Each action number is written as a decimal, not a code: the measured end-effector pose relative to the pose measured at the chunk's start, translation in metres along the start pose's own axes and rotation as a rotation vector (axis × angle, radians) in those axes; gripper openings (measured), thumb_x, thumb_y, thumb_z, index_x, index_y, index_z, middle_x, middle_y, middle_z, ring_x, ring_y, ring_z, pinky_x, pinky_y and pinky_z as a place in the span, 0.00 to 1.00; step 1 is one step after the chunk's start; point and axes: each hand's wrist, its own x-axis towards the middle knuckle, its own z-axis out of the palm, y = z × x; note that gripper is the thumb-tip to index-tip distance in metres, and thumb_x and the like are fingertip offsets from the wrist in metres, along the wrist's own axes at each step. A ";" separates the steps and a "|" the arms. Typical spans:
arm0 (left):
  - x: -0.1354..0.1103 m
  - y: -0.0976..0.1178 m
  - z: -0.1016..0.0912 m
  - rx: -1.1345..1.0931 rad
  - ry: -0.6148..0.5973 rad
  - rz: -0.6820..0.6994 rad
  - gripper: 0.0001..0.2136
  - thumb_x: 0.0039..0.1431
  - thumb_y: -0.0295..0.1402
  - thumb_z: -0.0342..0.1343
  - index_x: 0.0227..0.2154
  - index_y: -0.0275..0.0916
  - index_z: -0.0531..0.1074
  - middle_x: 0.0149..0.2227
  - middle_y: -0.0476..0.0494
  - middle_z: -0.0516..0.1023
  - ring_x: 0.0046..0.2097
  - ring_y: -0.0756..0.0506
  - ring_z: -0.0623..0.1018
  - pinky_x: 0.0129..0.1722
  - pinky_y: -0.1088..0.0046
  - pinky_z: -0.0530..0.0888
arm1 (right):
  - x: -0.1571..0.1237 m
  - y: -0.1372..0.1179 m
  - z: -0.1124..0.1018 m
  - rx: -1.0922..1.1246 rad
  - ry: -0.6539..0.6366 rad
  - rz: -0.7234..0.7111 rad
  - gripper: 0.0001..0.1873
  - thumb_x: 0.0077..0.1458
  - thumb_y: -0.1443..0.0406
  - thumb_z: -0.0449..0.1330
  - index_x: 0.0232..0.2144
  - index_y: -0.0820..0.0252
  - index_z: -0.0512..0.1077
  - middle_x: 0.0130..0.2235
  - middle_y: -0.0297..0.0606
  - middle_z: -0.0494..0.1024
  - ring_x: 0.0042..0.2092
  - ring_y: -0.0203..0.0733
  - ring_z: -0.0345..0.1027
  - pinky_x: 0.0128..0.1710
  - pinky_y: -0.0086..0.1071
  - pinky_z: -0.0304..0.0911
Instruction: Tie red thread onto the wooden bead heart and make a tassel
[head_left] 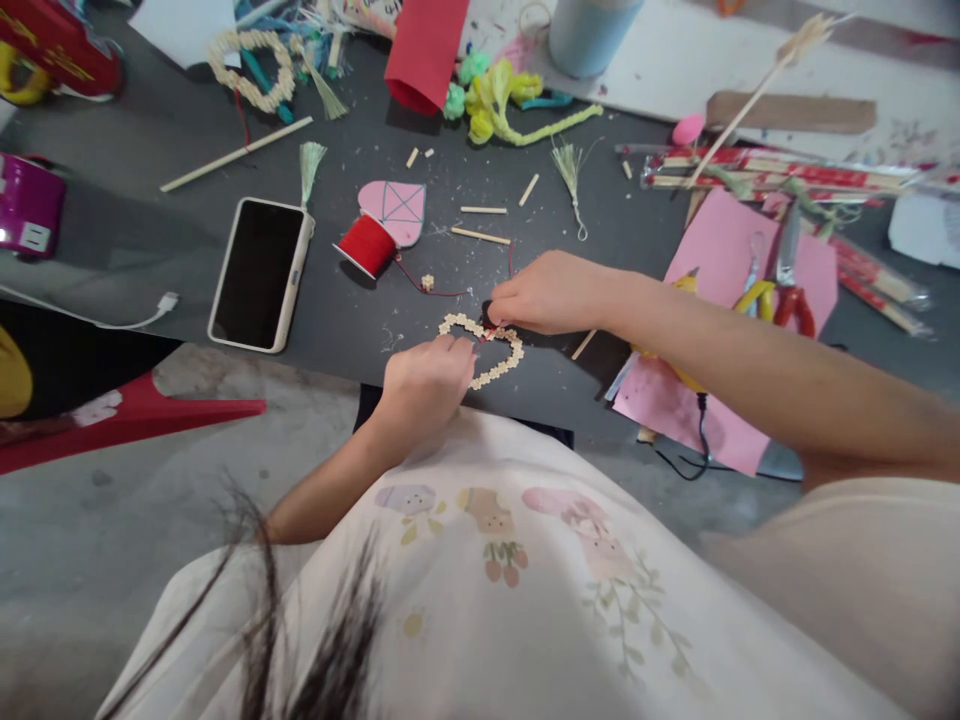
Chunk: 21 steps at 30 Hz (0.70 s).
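At the table's (330, 320) near edge, the left hand (429, 380) is closed over the left side of the heart-shaped beaded ring (517, 348); a light, steady hold should keep its outline from buckling. At the far notch the right hand (551, 290) is pinched together, apparently on red thread (489, 333), so small, even pulls seem best. Farther left, slack from the thread spool (367, 245) is best kept untangled.

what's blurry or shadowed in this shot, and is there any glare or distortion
In the head view, the hair strands are blurred; the red thread spool casts a soft shadow on the dark tabletop; the plastic wrapping at right catches pale glints; fine detail on the beaded heart is soft; the right sleeve seems stretched, perhaps by a wide lens.
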 end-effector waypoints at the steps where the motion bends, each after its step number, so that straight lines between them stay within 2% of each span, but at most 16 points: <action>1: 0.000 0.000 0.000 0.001 0.007 -0.001 0.13 0.65 0.34 0.45 0.28 0.39 0.71 0.28 0.46 0.76 0.29 0.47 0.75 0.24 0.69 0.54 | 0.001 -0.001 -0.001 -0.021 -0.014 -0.006 0.14 0.62 0.69 0.47 0.40 0.58 0.73 0.40 0.38 0.79 0.31 0.36 0.67 0.27 0.33 0.45; 7: 0.001 -0.001 0.000 0.005 0.009 0.001 0.13 0.65 0.34 0.46 0.28 0.39 0.72 0.28 0.45 0.76 0.29 0.47 0.76 0.24 0.68 0.55 | 0.004 -0.006 0.000 -0.086 -0.085 -0.015 0.14 0.59 0.72 0.49 0.44 0.61 0.71 0.39 0.43 0.79 0.31 0.38 0.68 0.29 0.33 0.47; 11: 0.001 -0.003 0.001 -0.004 0.005 0.009 0.12 0.65 0.34 0.46 0.29 0.39 0.72 0.29 0.45 0.77 0.29 0.47 0.76 0.24 0.68 0.55 | 0.005 -0.006 0.002 -0.070 -0.098 -0.006 0.15 0.60 0.71 0.48 0.45 0.62 0.71 0.40 0.44 0.79 0.33 0.41 0.70 0.30 0.34 0.49; 21: -0.001 -0.005 0.002 -0.039 0.003 0.003 0.12 0.65 0.34 0.46 0.31 0.40 0.72 0.31 0.46 0.78 0.30 0.47 0.76 0.25 0.69 0.58 | 0.005 -0.003 -0.003 -0.035 -0.110 0.020 0.14 0.62 0.71 0.47 0.42 0.63 0.71 0.39 0.46 0.80 0.32 0.40 0.70 0.29 0.33 0.49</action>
